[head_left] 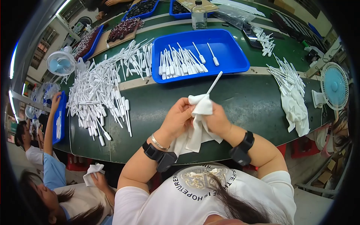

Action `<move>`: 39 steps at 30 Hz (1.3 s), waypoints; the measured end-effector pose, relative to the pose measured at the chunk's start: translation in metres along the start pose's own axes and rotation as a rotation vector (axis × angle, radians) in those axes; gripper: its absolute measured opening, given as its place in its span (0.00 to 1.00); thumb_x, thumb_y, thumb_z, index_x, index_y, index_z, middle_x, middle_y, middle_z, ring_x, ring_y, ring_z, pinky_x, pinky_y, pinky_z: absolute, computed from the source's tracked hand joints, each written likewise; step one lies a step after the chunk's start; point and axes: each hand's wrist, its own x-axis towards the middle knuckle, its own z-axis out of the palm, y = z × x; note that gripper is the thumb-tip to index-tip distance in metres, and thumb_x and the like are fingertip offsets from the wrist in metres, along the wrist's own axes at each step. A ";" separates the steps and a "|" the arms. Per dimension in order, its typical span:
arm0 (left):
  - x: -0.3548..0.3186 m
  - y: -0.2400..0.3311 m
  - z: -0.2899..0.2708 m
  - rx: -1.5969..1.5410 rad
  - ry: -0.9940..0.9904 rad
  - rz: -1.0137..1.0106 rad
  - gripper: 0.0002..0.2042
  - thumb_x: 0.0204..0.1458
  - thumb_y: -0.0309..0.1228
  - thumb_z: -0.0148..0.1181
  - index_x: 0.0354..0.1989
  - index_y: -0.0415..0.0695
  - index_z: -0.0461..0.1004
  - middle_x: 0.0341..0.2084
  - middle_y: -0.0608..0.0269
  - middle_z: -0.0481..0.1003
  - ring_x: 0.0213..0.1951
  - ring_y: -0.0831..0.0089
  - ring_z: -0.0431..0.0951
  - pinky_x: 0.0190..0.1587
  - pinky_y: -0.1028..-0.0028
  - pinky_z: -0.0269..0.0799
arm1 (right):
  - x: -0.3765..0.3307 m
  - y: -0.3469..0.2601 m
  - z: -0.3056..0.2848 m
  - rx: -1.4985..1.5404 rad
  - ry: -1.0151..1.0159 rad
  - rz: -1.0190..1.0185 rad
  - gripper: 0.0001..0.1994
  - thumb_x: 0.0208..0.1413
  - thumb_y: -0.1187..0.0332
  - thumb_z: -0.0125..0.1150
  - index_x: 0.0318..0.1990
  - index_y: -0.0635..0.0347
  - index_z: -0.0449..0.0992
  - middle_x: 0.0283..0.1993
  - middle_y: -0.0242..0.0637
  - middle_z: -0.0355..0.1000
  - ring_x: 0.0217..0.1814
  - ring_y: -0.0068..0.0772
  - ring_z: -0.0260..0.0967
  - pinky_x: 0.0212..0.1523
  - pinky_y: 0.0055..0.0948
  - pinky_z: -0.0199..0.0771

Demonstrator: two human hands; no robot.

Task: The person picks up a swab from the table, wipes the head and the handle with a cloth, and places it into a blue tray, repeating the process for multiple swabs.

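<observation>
A white cloth point(203, 108) is bunched between my hands over the near part of the bench, its loose end hanging toward me. Out of its top pokes the thin shaft of a white plastic stick point(215, 82), tilted up to the right; the lower end is hidden in the cloth. My left hand point(177, 118) pinches the cloth from the left. Closed on the cloth's right side is my right hand point(218, 120), its fingertips partly covered. Beyond them, a blue tray point(225, 56) holds many similar white sticks, each with one thick end; two lie apart from the rest.
Loose white sticks point(95, 95) form a big pile at left. More sticks point(287, 75) lie at right beside a crumpled white cloth point(296, 112) and a small fan point(334, 86). A clear bottle point(199, 17) stands behind the tray. At lower left, a person's hand point(100, 181) holds another cloth.
</observation>
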 end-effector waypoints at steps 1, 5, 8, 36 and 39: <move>0.000 -0.001 0.002 -0.065 0.043 0.077 0.06 0.51 0.29 0.52 0.33 0.40 0.69 0.25 0.66 0.71 0.26 0.82 0.72 0.26 0.82 0.70 | -0.003 0.002 0.004 -0.059 -0.015 -0.016 0.09 0.55 0.72 0.43 0.41 0.62 0.69 0.39 0.33 0.68 0.40 0.21 0.65 0.41 0.23 0.67; -0.002 0.001 0.006 -0.080 0.021 0.004 0.05 0.51 0.28 0.54 0.29 0.41 0.67 0.21 0.69 0.69 0.25 0.83 0.70 0.23 0.83 0.67 | -0.004 0.001 0.006 -0.188 -0.055 -0.052 0.09 0.54 0.72 0.44 0.41 0.62 0.68 0.39 0.32 0.68 0.40 0.20 0.64 0.41 0.22 0.66; -0.009 0.022 -0.009 0.234 -0.074 0.109 0.05 0.51 0.28 0.53 0.31 0.40 0.67 0.20 0.70 0.68 0.24 0.84 0.69 0.22 0.84 0.64 | -0.002 -0.004 -0.001 -0.211 -0.077 -0.059 0.08 0.54 0.72 0.45 0.40 0.62 0.68 0.38 0.32 0.68 0.39 0.19 0.64 0.39 0.22 0.65; -0.026 0.017 0.006 0.628 0.187 0.617 0.07 0.55 0.28 0.46 0.34 0.38 0.68 0.19 0.65 0.70 0.19 0.84 0.68 0.20 0.85 0.62 | -0.005 -0.001 0.009 -0.198 -0.248 -0.027 0.08 0.54 0.70 0.45 0.40 0.61 0.66 0.32 0.30 0.68 0.34 0.20 0.63 0.37 0.20 0.63; -0.022 0.013 0.005 0.499 0.140 0.589 0.06 0.54 0.28 0.47 0.33 0.38 0.68 0.17 0.68 0.68 0.18 0.84 0.67 0.21 0.84 0.63 | -0.008 -0.013 0.011 -0.446 -0.255 -0.044 0.08 0.54 0.70 0.45 0.39 0.61 0.67 0.33 0.33 0.69 0.34 0.22 0.64 0.38 0.21 0.65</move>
